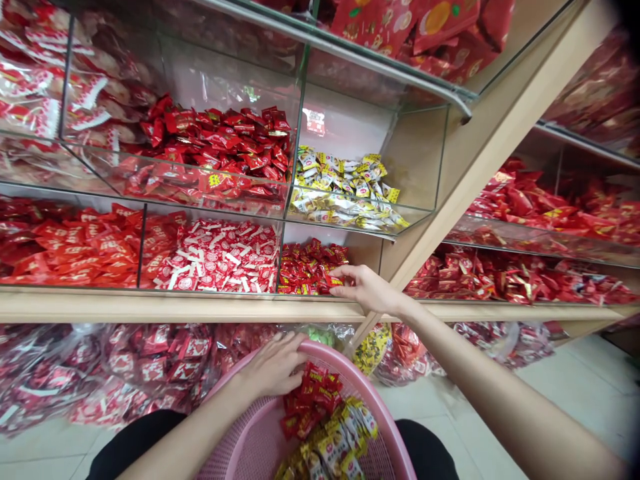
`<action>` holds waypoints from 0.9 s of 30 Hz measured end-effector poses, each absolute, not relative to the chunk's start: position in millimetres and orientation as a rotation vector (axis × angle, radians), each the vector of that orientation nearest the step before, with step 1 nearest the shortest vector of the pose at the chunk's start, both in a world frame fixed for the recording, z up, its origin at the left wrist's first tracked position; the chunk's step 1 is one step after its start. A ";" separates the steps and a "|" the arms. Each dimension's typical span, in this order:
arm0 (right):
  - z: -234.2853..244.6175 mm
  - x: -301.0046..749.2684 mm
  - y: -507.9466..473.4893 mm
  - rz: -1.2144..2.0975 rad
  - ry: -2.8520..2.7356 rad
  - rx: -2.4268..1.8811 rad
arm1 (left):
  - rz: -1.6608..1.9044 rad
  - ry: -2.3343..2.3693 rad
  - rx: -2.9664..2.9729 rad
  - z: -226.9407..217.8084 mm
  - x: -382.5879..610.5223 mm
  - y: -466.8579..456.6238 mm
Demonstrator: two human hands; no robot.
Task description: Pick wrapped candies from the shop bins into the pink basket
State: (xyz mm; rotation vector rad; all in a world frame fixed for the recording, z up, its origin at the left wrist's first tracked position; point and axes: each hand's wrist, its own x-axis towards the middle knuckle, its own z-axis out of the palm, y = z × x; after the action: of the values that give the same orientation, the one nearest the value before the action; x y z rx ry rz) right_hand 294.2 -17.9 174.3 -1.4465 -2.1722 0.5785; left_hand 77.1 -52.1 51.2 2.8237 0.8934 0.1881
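My right hand (367, 288) reaches into a lower shelf compartment. Its thumb and fingers close on a small red candy packet (333, 281) at the edge of a pile of similar red candies (310, 265). My left hand (274, 365) lies over the far left rim of a pink plastic basket (370, 393), gripping it, with the fingers reaching inside. The basket sits between my knees. In it are red candy packets (307, 400) and yellow-and-white candy packets (333, 447).
Glass-fronted compartments hold red packets (220, 143), yellow-and-white packets (345, 187) and red-and-white sweets (220, 257). A slanted wooden post (480, 147) divides the shelving on the right. Below the wooden ledge (175, 305), clear bags of packets (155, 360) lie on the tiled floor (45, 443).
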 end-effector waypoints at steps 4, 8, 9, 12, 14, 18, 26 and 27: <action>161.8 292.5 -69.3 0.613 -2.115 -1.376 | 0.178 0.881 2.819 50.5 75.9 -51.4; 137.6 298.4 -96.6 0.532 -2.106 -1.446 | 0.207 0.860 2.815 48.6 77.4 -50.7; 132.2 300.1 -99.6 0.522 -2.101 -1.467 | 0.214 0.858 2.818 47.8 77.9 -50.6; 117.5 303.2 -106.4 0.532 -2.104 -1.520 | 0.229 0.845 2.826 45.1 78.7 -50.1; 106.2 303.1 -112.4 0.531 -2.128 -1.552 | 0.241 0.838 2.820 43.7 78.6 -50.0; 78.1 296.5 -128.7 0.446 -2.199 -1.684 | 0.280 0.854 2.790 42.2 78.5 -50.0; 46.0 271.2 -142.6 0.086 -2.371 -1.771 | 0.284 0.833 2.801 41.4 77.7 -49.6; 44.7 269.1 -142.7 0.050 -2.381 -1.764 | 0.279 0.836 2.805 41.6 77.4 -49.6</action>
State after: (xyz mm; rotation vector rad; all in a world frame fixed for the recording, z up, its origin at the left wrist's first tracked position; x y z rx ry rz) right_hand 269.1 -142.7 44.7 -1.7637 -2.3812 0.0495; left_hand 77.4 -49.6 41.6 2.8055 0.8358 0.2793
